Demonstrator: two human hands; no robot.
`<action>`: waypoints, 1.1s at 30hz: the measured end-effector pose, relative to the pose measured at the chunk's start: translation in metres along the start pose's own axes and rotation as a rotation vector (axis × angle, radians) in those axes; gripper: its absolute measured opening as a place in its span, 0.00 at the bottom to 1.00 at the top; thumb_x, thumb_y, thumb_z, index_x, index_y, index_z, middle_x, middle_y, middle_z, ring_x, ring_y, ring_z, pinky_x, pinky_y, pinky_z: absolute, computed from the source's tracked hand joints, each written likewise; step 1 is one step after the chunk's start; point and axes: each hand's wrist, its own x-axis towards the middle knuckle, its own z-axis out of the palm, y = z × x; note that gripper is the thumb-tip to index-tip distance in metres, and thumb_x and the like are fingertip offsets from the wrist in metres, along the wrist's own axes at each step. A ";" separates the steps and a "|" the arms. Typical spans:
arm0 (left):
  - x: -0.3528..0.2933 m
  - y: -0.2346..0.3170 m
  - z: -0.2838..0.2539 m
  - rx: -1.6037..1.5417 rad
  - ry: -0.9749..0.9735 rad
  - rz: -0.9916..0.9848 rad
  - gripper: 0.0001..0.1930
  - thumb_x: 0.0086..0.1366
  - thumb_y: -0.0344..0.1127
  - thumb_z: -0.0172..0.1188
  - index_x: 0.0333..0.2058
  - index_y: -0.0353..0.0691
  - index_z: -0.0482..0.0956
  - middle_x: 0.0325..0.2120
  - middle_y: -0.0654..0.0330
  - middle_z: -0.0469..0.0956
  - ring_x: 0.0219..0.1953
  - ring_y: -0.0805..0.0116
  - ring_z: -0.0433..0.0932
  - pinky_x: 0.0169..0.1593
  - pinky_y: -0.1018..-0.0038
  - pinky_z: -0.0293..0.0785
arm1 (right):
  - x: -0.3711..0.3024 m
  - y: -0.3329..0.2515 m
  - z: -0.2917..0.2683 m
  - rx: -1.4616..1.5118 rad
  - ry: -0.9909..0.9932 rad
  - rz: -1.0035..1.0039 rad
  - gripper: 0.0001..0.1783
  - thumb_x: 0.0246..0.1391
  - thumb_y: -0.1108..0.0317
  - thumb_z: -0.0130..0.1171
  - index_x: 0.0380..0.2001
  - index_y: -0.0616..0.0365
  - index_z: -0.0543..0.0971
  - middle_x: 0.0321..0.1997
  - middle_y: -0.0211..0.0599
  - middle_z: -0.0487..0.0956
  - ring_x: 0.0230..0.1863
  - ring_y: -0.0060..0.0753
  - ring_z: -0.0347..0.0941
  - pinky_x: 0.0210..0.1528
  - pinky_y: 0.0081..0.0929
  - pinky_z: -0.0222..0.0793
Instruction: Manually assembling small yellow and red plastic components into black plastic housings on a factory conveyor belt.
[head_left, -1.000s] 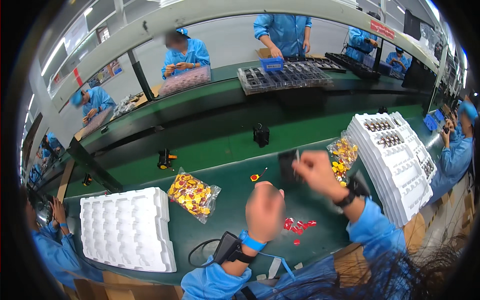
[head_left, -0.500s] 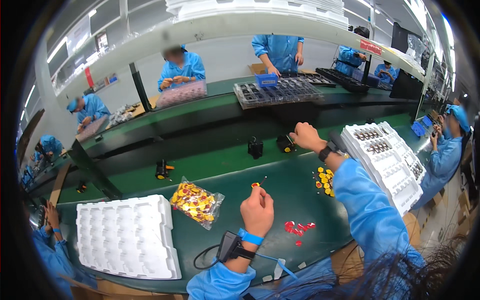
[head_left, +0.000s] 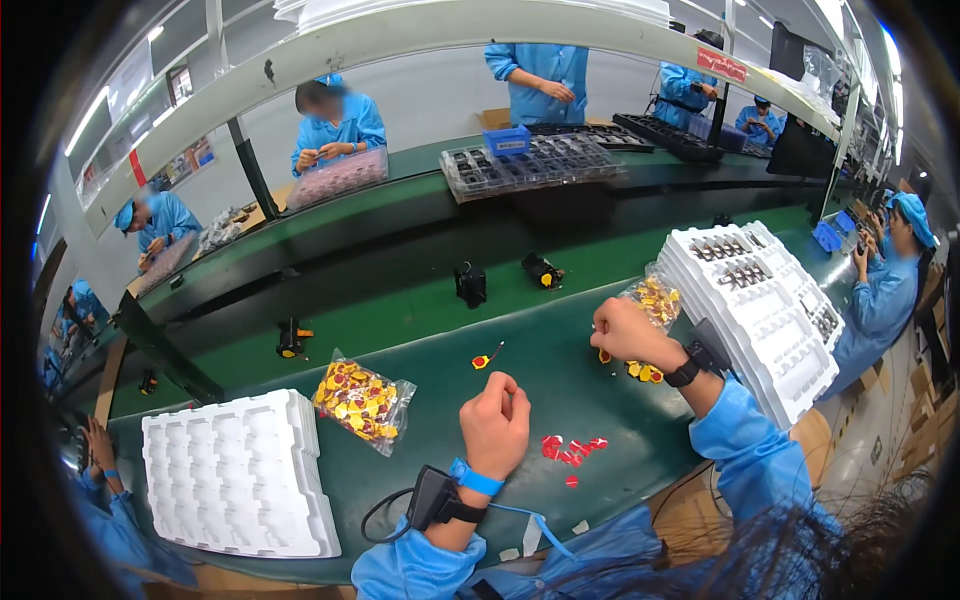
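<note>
My left hand [head_left: 495, 428] is over the green table with its fingers curled together; whatever is in them, if anything, is hidden. Just beyond its fingertips lies a small yellow-and-red piece with a thin wire [head_left: 482, 361], apart from the hand. My right hand [head_left: 632, 332] is bent down beside loose yellow pieces [head_left: 643, 372], its fingers drawn together and their tips partly hidden. Between my hands and nearer to me are scattered red pieces [head_left: 570, 450]. A clear bag of yellow and red pieces [head_left: 362, 405] rests left of my left hand, and a second bag [head_left: 656, 298] lies behind my right.
White moulded trays [head_left: 235, 475] are stacked at left; another stack [head_left: 765, 320] at right holds metallic parts. On the green belt stand black devices, one with yellow on it [head_left: 542, 270], one plain [head_left: 470, 285], one farther left [head_left: 290, 338]. Co-workers in blue sit and stand around.
My right hand has come back from the black device on the belt to the loose yellow pieces. My left hand has drawn slightly away from the wired piece, and the view has shifted.
</note>
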 end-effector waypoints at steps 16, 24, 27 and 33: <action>0.004 0.003 -0.009 0.053 -0.218 0.160 0.06 0.66 0.26 0.57 0.41 0.33 0.76 0.25 0.53 0.78 0.26 0.61 0.80 0.32 0.70 0.74 | -0.031 -0.075 0.013 1.773 -0.329 0.321 0.12 0.60 0.69 0.57 0.26 0.66 0.79 0.20 0.42 0.78 0.18 0.33 0.77 0.17 0.21 0.68; 0.007 0.007 -0.006 0.089 -0.256 0.271 0.08 0.63 0.24 0.59 0.42 0.33 0.76 0.28 0.52 0.79 0.27 0.60 0.80 0.32 0.68 0.75 | -0.033 -0.074 0.019 1.871 -0.579 0.287 0.12 0.63 0.68 0.56 0.28 0.65 0.77 0.18 0.38 0.75 0.15 0.26 0.70 0.15 0.20 0.60; 0.004 0.013 -0.005 0.002 -0.204 0.114 0.07 0.63 0.24 0.58 0.41 0.33 0.76 0.26 0.53 0.79 0.25 0.64 0.78 0.30 0.70 0.74 | -0.036 -0.077 0.017 1.904 -0.551 0.313 0.09 0.63 0.70 0.55 0.31 0.64 0.76 0.19 0.37 0.73 0.15 0.25 0.67 0.16 0.20 0.58; 0.006 0.008 -0.011 -0.430 -0.414 -0.304 0.06 0.68 0.30 0.54 0.39 0.32 0.76 0.20 0.60 0.77 0.22 0.76 0.74 0.26 0.80 0.68 | -0.038 -0.076 0.019 1.955 -0.553 0.307 0.08 0.64 0.69 0.55 0.33 0.63 0.76 0.20 0.34 0.73 0.16 0.22 0.67 0.16 0.18 0.57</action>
